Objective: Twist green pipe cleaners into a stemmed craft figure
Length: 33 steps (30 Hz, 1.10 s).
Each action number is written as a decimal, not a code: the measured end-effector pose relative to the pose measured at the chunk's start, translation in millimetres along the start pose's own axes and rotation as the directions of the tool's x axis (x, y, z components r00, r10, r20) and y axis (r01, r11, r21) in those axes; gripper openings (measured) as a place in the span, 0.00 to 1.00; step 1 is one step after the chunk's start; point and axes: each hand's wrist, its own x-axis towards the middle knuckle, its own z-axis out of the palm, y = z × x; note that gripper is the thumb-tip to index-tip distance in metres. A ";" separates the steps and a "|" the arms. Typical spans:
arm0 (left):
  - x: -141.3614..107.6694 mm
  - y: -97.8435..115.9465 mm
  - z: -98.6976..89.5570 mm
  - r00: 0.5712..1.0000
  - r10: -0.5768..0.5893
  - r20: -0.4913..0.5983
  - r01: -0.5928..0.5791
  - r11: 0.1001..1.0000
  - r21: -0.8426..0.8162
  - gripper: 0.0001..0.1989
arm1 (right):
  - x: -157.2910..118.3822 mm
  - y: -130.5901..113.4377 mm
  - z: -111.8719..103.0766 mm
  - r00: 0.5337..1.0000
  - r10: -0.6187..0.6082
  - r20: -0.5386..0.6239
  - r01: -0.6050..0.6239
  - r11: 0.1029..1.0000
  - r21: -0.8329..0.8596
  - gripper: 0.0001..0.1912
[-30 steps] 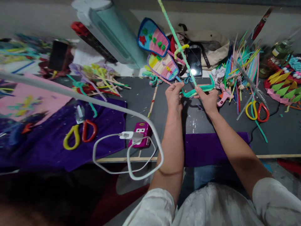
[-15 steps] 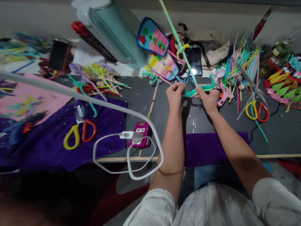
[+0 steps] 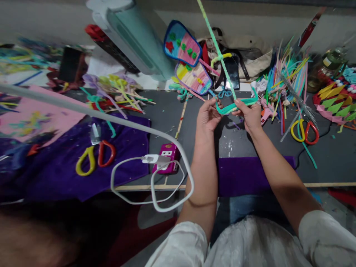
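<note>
Between my two hands is a teal pipe-cleaner piece (image 3: pixel 246 103), with a bent-up end at the right. From it a long pale green twisted stem (image 3: pixel 215 43) rises toward the top, and a yellow pipe cleaner (image 3: pixel 226 55) crosses that stem. My left hand (image 3: pixel 209 114) has its fingertips pinched at the piece's left end. With thumb and fingers, my right hand (image 3: pixel 249 114) grips the piece where the stem joins it. A pink glue gun (image 3: pixel 267 113) lies just right of my right hand.
Yellow-and-red scissors (image 3: pixel 96 155) lie on purple cloth at left. A white cable (image 3: pixel 191 181) loops over a magenta power strip (image 3: pixel 170 152). More scissors (image 3: pixel 304 131) and pipe-cleaner bundles are at right. A teal appliance (image 3: pixel 139 40) and colourful woven shapes (image 3: pixel 182 44) stand behind.
The lower end of the stem has shifted slightly right with my right hand, and its top leans less to the left. My left hand has turned, its fingers now more curled at the teal piece.
</note>
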 end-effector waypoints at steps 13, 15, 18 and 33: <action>-4.6 2.4 6.8 0.999 0.007 -0.042 -0.006 1.000 0.015 0.13 | -0.1 2.8 -0.1 0.999 0.018 0.029 -0.018 0.999 0.032 0.14; -5.9 3.1 9.3 1.000 0.001 -0.030 -0.002 1.000 -0.014 0.15 | -0.5 4.1 0.4 0.999 0.003 0.037 -0.005 0.999 0.040 0.13; -5.2 2.8 10.1 1.000 -0.009 -0.003 0.009 0.998 -0.057 0.16 | -0.9 5.7 0.9 0.999 -0.005 0.036 0.004 0.999 0.032 0.14; -10.6 -11.6 20.2 0.997 -0.076 0.031 0.072 0.991 0.112 0.16 | 12.7 4.5 -10.0 0.996 0.076 -0.050 -0.073 0.995 0.070 0.17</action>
